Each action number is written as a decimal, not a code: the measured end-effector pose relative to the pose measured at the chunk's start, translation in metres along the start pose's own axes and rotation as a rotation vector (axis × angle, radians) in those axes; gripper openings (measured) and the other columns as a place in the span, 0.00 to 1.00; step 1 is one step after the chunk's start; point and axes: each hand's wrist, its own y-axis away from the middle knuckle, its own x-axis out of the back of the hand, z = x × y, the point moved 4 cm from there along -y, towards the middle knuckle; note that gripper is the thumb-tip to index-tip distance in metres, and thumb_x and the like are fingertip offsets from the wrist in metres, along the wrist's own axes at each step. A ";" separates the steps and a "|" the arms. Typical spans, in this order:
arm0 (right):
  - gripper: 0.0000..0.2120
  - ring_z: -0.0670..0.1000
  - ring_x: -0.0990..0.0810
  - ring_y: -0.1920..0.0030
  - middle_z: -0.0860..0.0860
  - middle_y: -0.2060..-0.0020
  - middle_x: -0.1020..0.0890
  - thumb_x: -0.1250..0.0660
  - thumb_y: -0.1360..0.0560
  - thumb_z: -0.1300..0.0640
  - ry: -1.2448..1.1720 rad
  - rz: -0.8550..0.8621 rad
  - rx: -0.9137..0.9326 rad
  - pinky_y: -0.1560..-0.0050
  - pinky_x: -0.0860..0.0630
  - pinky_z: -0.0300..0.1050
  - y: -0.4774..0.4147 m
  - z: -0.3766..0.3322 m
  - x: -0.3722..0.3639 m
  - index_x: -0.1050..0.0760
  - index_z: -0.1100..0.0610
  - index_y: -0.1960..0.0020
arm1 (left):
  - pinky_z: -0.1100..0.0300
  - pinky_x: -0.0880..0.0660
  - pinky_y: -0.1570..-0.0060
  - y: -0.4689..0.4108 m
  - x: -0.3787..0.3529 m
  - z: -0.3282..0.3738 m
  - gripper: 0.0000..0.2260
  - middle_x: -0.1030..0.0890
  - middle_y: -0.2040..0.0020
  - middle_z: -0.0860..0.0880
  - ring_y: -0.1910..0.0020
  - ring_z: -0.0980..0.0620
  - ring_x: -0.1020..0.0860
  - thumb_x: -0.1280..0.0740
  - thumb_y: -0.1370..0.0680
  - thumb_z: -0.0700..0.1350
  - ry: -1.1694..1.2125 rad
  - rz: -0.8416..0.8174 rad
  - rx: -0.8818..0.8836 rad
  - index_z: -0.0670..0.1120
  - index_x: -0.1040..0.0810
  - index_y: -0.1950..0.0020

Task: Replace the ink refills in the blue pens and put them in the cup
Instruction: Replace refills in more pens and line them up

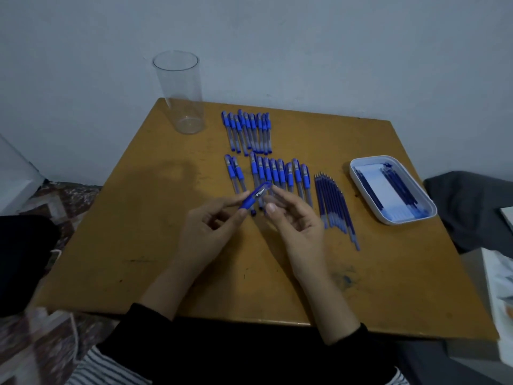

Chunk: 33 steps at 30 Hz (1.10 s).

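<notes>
1. Pinching blue plastic pen cap point(255, 194): left hand point(211, 226), thumb + fingers curled, above brown wooden table point(138, 245).
2. Right hand point(297, 220): fingertips grip clear pen barrel point(268, 200) (blurred).
3. Clear plastic cup point(180, 93): upright, far-left table corner.

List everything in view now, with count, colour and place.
cup: one, clear, empty, upright at the table's far left corner.
far pens: about ten, blue-capped, bunched at far middle.
near pens: about ten, blue-capped, in a row mid-table.
refills: about ten, blue, in a row right of the near pens.
tray: one, white, table's right side, more blue refills inside.
table: one, yellow-brown.
cloth: one, dark grey, beyond the table's right edge.
held pen: one, blue cap, clear barrel, above the near pens.
left hand: pinches the held pen's cap.
right hand: pinches its barrel, blurred.
</notes>
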 end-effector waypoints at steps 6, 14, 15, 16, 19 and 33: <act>0.12 0.53 0.16 0.49 0.54 0.52 0.16 0.30 0.25 0.61 -0.050 0.024 0.052 0.47 0.18 0.50 0.007 0.001 -0.001 0.22 0.58 0.42 | 0.68 0.29 0.65 0.013 -0.001 0.001 0.11 0.15 0.57 0.55 0.67 0.54 0.25 0.27 0.23 0.45 -0.071 -0.067 -0.039 0.55 0.17 0.42; 0.05 0.49 0.18 0.58 0.48 0.60 0.17 0.30 0.25 0.63 -0.011 0.045 0.124 0.55 0.20 0.40 0.013 0.001 0.000 0.22 0.56 0.52 | 0.68 0.30 0.67 0.018 -0.013 0.002 0.08 0.19 0.58 0.64 0.69 0.57 0.28 0.29 0.25 0.49 -0.088 -0.110 -0.023 0.58 0.19 0.47; 0.05 0.51 0.18 0.58 0.49 0.60 0.18 0.30 0.25 0.64 0.001 0.059 0.143 0.55 0.19 0.42 0.013 0.001 -0.001 0.22 0.55 0.53 | 0.68 0.31 0.67 0.019 -0.014 0.002 0.08 0.20 0.59 0.64 0.69 0.56 0.28 0.29 0.25 0.48 -0.088 -0.117 -0.020 0.57 0.20 0.47; 0.06 0.53 0.19 0.59 0.49 0.61 0.18 0.30 0.25 0.65 0.017 0.072 0.166 0.56 0.20 0.43 0.013 0.002 -0.001 0.22 0.55 0.54 | 0.67 0.32 0.68 0.019 -0.014 0.002 0.07 0.20 0.60 0.63 0.70 0.56 0.29 0.30 0.25 0.48 -0.077 -0.120 -0.012 0.56 0.19 0.47; 0.09 0.47 0.19 0.60 0.46 0.61 0.19 0.31 0.24 0.68 0.041 0.086 0.209 0.58 0.21 0.39 0.012 0.005 -0.002 0.23 0.54 0.54 | 0.68 0.35 0.70 0.018 -0.014 0.001 0.07 0.20 0.60 0.63 0.72 0.56 0.32 0.31 0.24 0.47 -0.038 -0.128 -0.018 0.54 0.19 0.47; 0.05 0.52 0.17 0.52 0.58 0.55 0.18 0.34 0.22 0.69 -0.047 0.078 0.209 0.50 0.20 0.44 -0.002 0.008 0.006 0.23 0.62 0.50 | 0.70 0.26 0.45 0.016 -0.013 -0.004 0.18 0.20 0.42 0.68 0.43 0.63 0.19 0.30 0.22 0.41 -0.158 -0.157 -0.212 0.47 0.22 0.33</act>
